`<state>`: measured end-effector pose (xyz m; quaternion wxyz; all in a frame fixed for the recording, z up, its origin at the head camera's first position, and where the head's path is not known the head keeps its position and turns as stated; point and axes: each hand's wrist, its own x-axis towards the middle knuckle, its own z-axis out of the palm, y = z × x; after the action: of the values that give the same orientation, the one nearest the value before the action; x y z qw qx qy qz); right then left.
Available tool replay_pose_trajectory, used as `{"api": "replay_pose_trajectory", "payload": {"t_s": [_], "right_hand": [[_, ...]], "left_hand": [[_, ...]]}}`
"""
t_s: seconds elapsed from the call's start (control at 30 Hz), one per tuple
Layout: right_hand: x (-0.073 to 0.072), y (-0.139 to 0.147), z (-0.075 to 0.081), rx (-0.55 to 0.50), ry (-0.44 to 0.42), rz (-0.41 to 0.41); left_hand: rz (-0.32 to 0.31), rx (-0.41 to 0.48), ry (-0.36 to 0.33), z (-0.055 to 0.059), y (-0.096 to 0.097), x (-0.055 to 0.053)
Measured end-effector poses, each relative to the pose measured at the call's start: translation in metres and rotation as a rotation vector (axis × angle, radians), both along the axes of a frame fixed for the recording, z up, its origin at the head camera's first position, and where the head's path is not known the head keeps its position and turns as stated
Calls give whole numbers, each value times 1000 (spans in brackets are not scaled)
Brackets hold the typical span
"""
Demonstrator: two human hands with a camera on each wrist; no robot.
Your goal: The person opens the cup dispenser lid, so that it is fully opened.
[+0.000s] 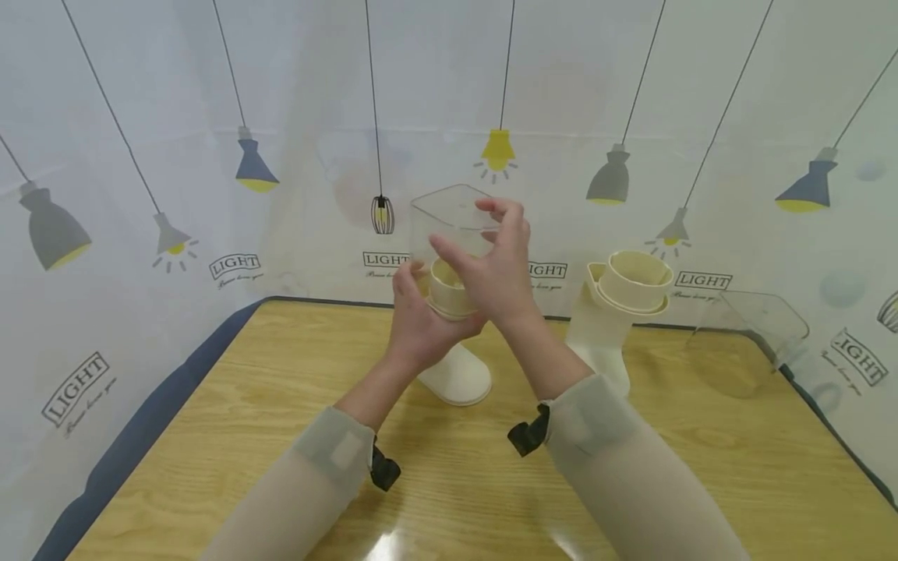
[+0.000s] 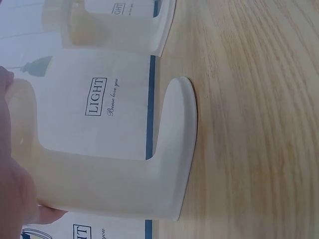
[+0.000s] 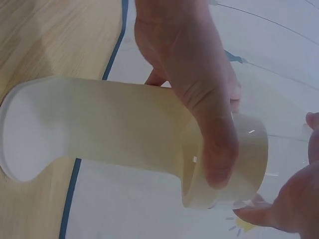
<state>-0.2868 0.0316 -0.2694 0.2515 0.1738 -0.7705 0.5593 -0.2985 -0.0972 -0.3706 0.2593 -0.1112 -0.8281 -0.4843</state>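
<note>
A cream plastic stand [image 1: 459, 382] with a round ring [image 1: 449, 290] on top stands upright at the table's middle. My left hand [image 1: 429, 327] grips it around the ring; in the right wrist view the left thumb [image 3: 222, 154] lies across the ring's side. Right above the ring is a clear square-topped container [image 1: 445, 206], its lower end at the ring; I cannot tell how deep it sits. My right hand [image 1: 501, 269] holds the container between thumb and fingers. In the left wrist view the stand's curved foot [image 2: 177, 149] rests on the table.
A second cream stand [image 1: 596, 335] with a ring stands to the right. Beyond it, a second clear container [image 1: 747, 343] is on the wooden table [image 1: 281, 467] near the right edge. A white curtain [image 1: 302, 93] printed with lamps hangs around the table.
</note>
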Motion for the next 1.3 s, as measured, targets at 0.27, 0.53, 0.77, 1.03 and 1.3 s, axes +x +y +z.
{"api": "replay_pose_trajectory", "payload": {"t_s": [0.27, 0.53, 0.77, 1.03, 1.3], "right_hand": [[7, 3, 2, 109, -11, 1], [2, 15, 1, 114, -2, 38], [5, 14, 3, 135, 24, 15], [4, 21, 12, 101, -30, 18], [5, 19, 12, 97, 33, -14]], "left_hand": [[-22, -6, -2, 0, -2, -1], [-34, 1, 34, -2, -1, 0], [-55, 14, 59, -2, -2, -2], [-70, 41, 48, -1, -2, -4], [-89, 14, 10, 0, -9, -4]]}}
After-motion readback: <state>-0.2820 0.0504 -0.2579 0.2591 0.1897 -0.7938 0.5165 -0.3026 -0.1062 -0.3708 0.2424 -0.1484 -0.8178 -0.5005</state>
